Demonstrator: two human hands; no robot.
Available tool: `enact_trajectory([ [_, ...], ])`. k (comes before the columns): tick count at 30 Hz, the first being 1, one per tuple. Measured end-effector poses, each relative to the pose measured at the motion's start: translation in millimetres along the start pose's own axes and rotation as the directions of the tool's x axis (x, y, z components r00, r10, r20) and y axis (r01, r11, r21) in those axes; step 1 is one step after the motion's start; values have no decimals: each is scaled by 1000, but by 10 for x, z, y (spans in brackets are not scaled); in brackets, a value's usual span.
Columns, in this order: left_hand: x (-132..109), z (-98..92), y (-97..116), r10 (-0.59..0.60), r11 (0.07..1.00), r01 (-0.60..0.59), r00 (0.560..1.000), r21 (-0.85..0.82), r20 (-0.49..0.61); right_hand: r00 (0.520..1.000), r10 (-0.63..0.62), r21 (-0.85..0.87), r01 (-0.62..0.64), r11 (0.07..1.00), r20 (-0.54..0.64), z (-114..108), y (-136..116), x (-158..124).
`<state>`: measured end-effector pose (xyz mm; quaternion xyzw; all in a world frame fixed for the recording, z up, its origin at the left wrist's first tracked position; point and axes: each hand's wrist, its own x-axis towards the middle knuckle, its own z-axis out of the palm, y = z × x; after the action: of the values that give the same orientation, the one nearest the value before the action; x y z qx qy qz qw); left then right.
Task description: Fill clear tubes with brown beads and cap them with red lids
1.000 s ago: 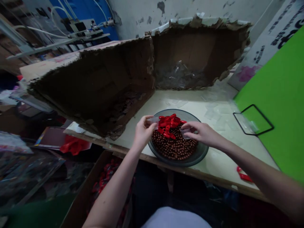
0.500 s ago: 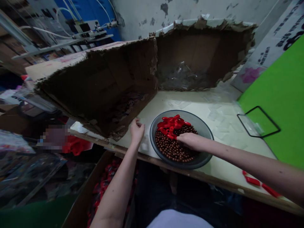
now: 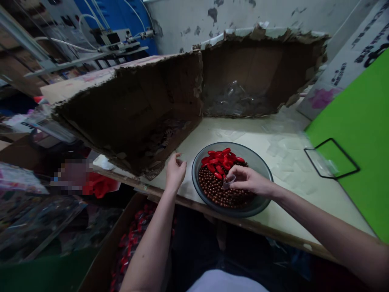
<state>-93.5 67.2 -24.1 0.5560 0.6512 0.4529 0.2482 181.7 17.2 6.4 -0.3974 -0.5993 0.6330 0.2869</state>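
Head view, lower centre of the frame:
- Small clear plastic cup [image 3: 229,182] held just over brown beads [image 3: 220,195] in a dark glass bowl [image 3: 258,160]; red plastic pieces [image 3: 218,161] heaped at the bowl's far side
- Right hand [image 3: 249,181]: fingertips pinched narrowly on the cup, keeping it inside the bowl
- Left hand [image 3: 175,173]: fingers loosely curled, holding nothing, just left of the bowl
- Bowl near the front edge of a cream tabletop [image 3: 291,202], within reach of both hands
- Torn cardboard carton [image 3: 136,117] behind, upper centre
- Cardboard box [image 3: 100,243] of red pieces below the table, lower left
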Motion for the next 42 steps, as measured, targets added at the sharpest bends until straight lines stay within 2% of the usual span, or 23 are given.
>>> enact_trajectory([
  [2,-34,23,-94,-62,994,56,996,89,67,997,-30,47,34,998,-74,10,-55,-54],
  [5,-152,16,-138,-87,996,87,995,9,55,986,-61,76,74,994,-158,-10,-114,-108],
  [7,-242,-13,-37,-3,998,4,1000,-69,17,979,-74,72,89,993,-192,-38,-152,-128],
  [9,-306,-24,133,135,989,-132,989,-62,52,967,-87,65,106,992,-241,-63,-199,-143],
  [11,-328,11,299,281,955,-293,943,40,176,955,-87,59,108,992,-285,-73,-251,-159],
  [13,-314,88,405,371,870,-446,874,209,315,951,-87,54,107,993,-297,-72,-293,-179],
  [15,-284,180,443,381,755,-539,824,373,419,951,-104,58,126,990,-291,-68,-317,-204],
  [17,-263,249,447,366,668,-576,805,470,467,951,-125,66,150,986,-283,-69,-324,-231],
  [19,-270,271,465,367,660,-580,804,477,468,947,-142,70,168,983,-289,-73,-328,-255],
  [21,-318,247,531,377,755,-541,820,370,431,938,-159,62,186,980,-309,-68,-343,-270],
  [22,-358,225,584,369,831,-494,833,254,411,932,-168,54,195,979,-322,-59,-355,-272],
  [24,-461,182,711,320,946,-313,852,-88,414,919,-190,27,212,977,-346,-21,-389,-262],
  [26,-574,167,833,286,908,-70,823,-413,490,910,-219,-9,230,973,-352,42,-424,-234],
  [28,-669,191,915,299,810,91,786,-580,541,902,-263,-53,260,964,-344,117,-452,-196],
  [30,-728,237,949,297,755,140,799,-641,523,892,-311,-107,292,950,-328,188,-475,-160],
  [32,-754,275,953,243,734,169,839,-658,487,889,-345,-160,310,937,-302,238,-493,-137],
  [34,-760,281,951,192,712,214,857,-669,478,895,-355,-193,311,931,-268,259,-504,-127],
  [39,-756,214,953,185,659,300,824,-690,535,903,-359,-233,306,923,-236,247,-496,-116],
  [42,-745,223,924,130,645,341,833,-684,538,922,-337,-223,293,930,-191,262,-502,-106],
])
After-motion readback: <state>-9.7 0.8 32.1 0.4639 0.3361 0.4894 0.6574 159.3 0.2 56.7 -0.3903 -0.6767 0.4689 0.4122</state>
